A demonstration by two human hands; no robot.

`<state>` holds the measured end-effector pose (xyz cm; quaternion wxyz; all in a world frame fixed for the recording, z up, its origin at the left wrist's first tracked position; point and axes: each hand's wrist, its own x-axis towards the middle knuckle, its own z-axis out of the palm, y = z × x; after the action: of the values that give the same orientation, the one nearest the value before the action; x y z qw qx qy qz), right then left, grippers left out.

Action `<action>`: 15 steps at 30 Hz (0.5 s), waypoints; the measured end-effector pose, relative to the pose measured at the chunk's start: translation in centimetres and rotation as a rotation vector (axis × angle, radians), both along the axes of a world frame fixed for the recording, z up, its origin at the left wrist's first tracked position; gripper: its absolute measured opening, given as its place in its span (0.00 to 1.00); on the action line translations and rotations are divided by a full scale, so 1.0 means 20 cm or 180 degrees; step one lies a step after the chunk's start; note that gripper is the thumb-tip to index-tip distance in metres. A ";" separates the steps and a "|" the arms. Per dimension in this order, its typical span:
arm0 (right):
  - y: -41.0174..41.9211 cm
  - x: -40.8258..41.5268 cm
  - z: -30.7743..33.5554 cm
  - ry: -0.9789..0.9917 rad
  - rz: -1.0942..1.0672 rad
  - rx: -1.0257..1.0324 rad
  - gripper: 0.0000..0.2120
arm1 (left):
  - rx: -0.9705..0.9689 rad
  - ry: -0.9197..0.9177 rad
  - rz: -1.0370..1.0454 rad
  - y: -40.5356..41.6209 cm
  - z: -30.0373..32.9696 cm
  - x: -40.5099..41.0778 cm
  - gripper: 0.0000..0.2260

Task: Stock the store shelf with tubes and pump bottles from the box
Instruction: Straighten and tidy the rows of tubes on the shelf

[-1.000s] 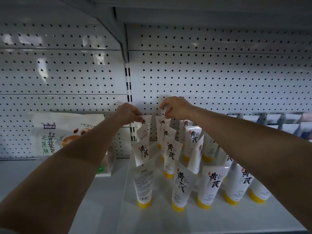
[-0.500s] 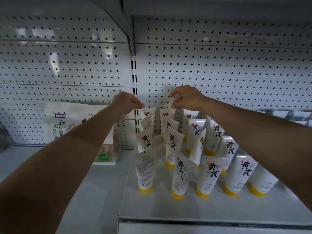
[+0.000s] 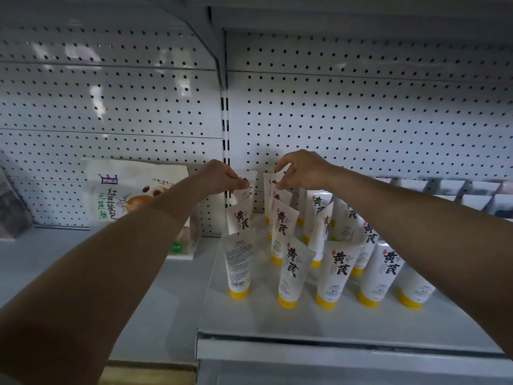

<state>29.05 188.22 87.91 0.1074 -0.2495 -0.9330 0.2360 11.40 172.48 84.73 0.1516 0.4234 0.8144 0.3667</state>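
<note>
Two hands pinching back-row tubes (image 3: 251,187), left hand (image 3: 222,176), right hand (image 3: 302,169)

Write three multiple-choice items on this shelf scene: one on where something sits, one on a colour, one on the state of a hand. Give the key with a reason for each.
1. Where is the snack bag relative to the tubes?
A. To their left, on the neighbouring shelf bay
B. On top of them
C. In front of them at the shelf edge

2. What colour are the tube caps?
A. Red
B. Yellow
C. Black

3. What is the left hand doing?
A. Lying flat on the shelf
B. Hanging idle away from the tubes
C. Pinching the top of a back-row tube

Key: 1 A, the bag stands against the pegboard left of the divider; 2 B, every cap touching the shelf is yellow; 3 C, its thumb and fingertips close on the tube's upper edge, while the right hand does likewise beside it.
</note>
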 end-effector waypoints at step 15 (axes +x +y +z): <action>-0.03 -0.01 -0.03 0.0096 0.0045 -0.0033 0.22 | 0.0034 -0.0096 -0.0037 0.05 -0.03 0.03 0.13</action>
<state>28.81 187.54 87.25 0.1184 -0.2399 -0.9318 0.2453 11.94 173.42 84.11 0.1638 0.4233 0.8076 0.3766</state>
